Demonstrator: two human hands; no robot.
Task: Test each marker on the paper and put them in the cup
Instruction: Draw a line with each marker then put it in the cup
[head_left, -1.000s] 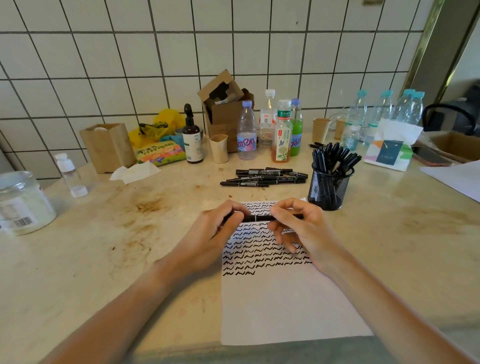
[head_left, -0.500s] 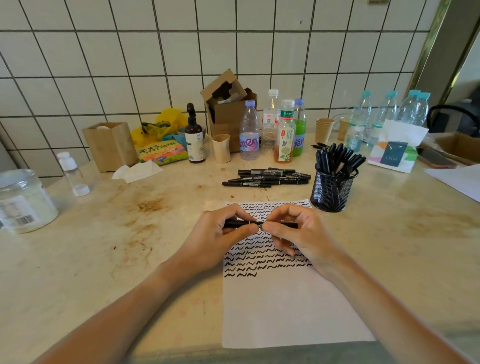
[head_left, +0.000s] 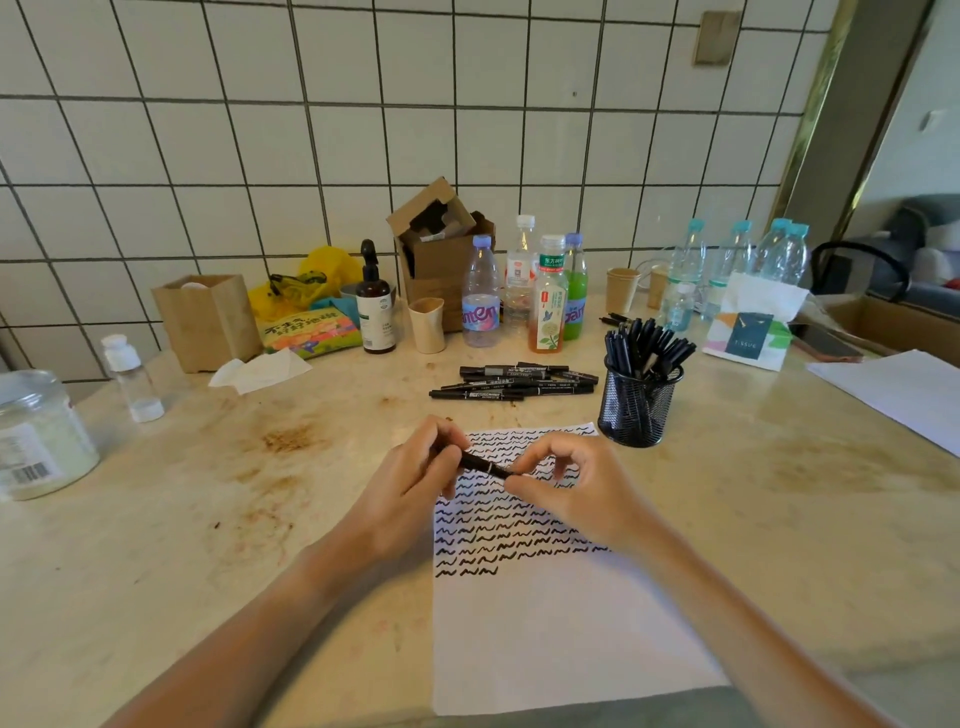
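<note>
A stained beige stone desk (head_left: 779, 519) stands against a white tiled wall (head_left: 311, 156). Over the white sheet of paper (head_left: 545, 649) with black squiggle rows, the left hand (head_left: 410, 488) grips a slim black marker (head_left: 480, 464) while the right hand (head_left: 576, 488) pinches its end. The black mesh cup (head_left: 636, 410) of markers stands just beyond the paper.

Your left hand (head_left: 410, 480) grips a marker (head_left: 480, 464) in curled fingers, while your right hand (head_left: 571, 486) pinches its end between thumb and forefinger.
</note>
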